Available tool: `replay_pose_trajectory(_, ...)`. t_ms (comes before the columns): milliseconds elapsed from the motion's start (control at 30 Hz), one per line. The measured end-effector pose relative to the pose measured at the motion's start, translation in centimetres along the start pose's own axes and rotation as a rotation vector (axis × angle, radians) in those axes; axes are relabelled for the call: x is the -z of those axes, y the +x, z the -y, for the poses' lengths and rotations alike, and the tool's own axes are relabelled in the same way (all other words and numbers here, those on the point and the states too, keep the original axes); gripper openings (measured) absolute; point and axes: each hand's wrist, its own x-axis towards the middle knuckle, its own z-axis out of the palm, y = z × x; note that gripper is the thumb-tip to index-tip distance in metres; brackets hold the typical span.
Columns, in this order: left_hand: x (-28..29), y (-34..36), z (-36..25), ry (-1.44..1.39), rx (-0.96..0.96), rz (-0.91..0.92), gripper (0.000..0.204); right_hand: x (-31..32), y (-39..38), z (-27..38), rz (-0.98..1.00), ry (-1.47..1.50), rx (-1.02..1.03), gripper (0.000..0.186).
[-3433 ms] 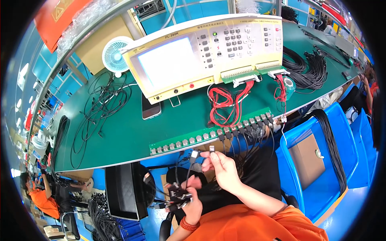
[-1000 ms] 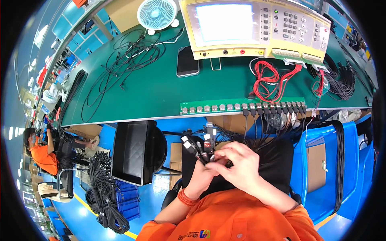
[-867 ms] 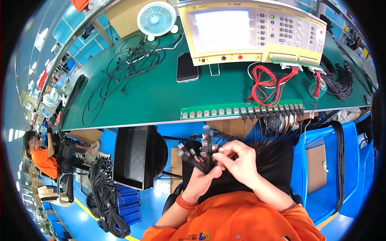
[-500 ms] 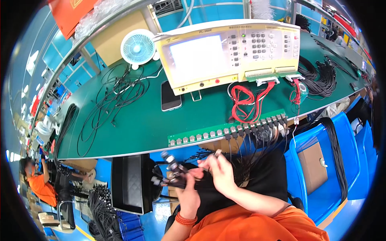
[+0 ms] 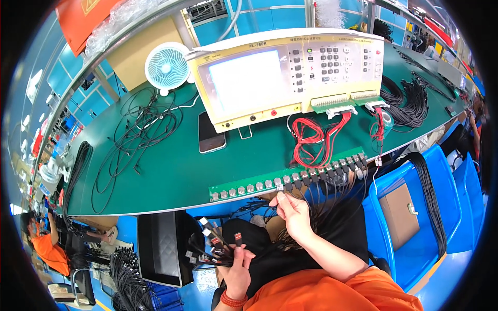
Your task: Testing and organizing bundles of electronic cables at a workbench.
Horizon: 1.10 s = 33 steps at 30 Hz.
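My left hand [image 5: 238, 269] is closed round a bunch of black cables [image 5: 215, 248], their metal USB plugs fanned out above the fingers. At the table's front edge my right hand [image 5: 293, 215] pinches a single USB plug [image 5: 280, 188], held up against a socket of the long green connector board [image 5: 243, 189]. Whether this plug sits fully in the socket I cannot tell. Several black plugs [image 5: 332, 173] fill the sockets to its right, with their cables hanging over the edge. The sockets to its left hold no plugs.
Behind the board stands a cream cable tester [image 5: 244, 78] with a lit screen. Red wires [image 5: 308, 135], a phone [image 5: 210, 133], a small fan [image 5: 167, 66] and tangled black cables [image 5: 140, 122] lie about. Blue bins [image 5: 386, 228] are at right, a black bin [image 5: 158, 249] at lower left; another person [image 5: 49, 249] sits beyond.
My right hand has brought a plug up to the board's edge. My left hand, with its cable bunch, has moved slightly lower and away from the right hand. The view has shifted a little.
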Motion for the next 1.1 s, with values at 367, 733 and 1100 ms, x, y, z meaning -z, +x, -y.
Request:
replay_pose_trajectory(367, -2.1, 0.4, 0.6, 0.112, -0.007, 0.149, 0.010, 0.3, 0.0, 0.9, 0.040, -0.040, -0.026, 0.032)
replay_pose_trajectory(733, -2.5, 1.1, 1.4, 0.044, 0.034, 0.175, 0.011, 0.3, 0.4, 1.0, 0.065, -0.056, -0.029, 0.034)
replay_pose_trajectory(1100, -2.9, 1.1, 1.6, 0.077, -0.006, 0.205, 0.008, -1.5, 0.6, 1.5, -0.044, 0.209, -0.129, 0.032)
